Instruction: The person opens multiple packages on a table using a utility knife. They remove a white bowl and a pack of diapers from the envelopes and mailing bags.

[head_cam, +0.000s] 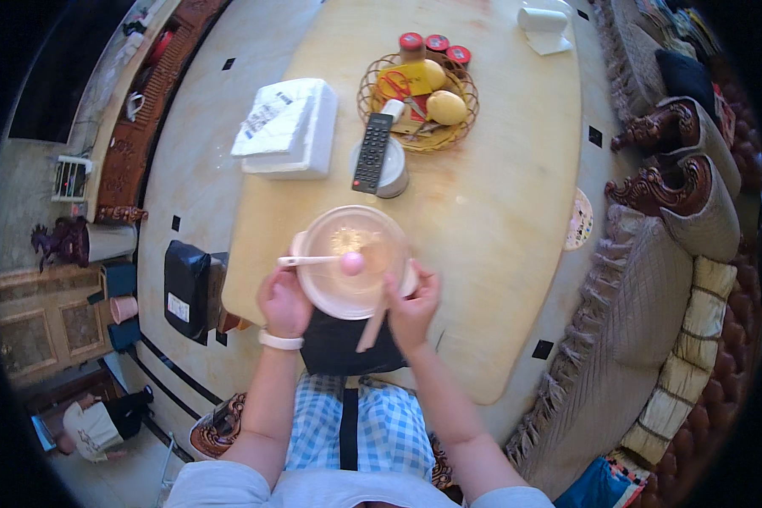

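A pale pink round bowl [330, 295] with side handles is between my hands, above the near end of the table. My left hand [287, 305] grips its left side. My right hand [414, 308] is at its right handle and also holds a flat pale pink stick [372, 329], which slants down towards me. Across the bowl lies a spoon [317, 261] with a white handle and a pink head; the handle's end is by my left fingers. A clear, patterned patch shows inside the bowl, but blur hides what it is.
Beyond the bowl, a black remote control [372, 152] rests on a round container [394, 171]. A wicker basket [463, 136] holds yellow fruit and red-handled scissors. A white foam box [317, 127] stands left, a paper roll [541, 20] far right. Black material [349, 352] lies under the bowl.
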A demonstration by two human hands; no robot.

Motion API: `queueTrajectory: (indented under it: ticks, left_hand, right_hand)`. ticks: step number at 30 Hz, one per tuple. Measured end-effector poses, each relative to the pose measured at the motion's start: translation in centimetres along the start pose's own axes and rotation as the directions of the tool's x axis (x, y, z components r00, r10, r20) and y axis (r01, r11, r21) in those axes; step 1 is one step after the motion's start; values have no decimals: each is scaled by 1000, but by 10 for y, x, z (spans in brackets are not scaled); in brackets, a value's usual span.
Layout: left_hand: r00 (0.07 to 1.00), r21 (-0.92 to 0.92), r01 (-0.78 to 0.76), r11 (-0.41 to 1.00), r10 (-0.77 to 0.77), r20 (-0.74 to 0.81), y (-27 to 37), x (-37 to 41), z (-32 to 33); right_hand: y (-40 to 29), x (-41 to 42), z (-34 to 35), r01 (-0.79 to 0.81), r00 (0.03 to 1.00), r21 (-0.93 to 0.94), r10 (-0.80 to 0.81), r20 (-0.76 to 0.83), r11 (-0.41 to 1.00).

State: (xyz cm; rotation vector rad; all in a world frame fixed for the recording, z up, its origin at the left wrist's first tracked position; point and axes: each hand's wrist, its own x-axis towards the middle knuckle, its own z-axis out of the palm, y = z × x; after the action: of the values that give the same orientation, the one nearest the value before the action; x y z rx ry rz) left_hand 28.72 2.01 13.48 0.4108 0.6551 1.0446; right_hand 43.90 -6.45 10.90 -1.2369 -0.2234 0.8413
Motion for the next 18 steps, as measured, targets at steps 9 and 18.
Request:
queueTrajectory:
  ticks: [9, 18]
  left_hand:
    - [940, 45, 336, 941, -338, 52, -166, 90, 22]
    - [924, 57, 379, 924, -381, 25, -219, 174, 4]
  right_hand:
    - [7, 131, -148, -7, 1000, -286, 7, -1, 958]
    - [68, 206, -188, -19, 999, -404, -1, -49, 915]
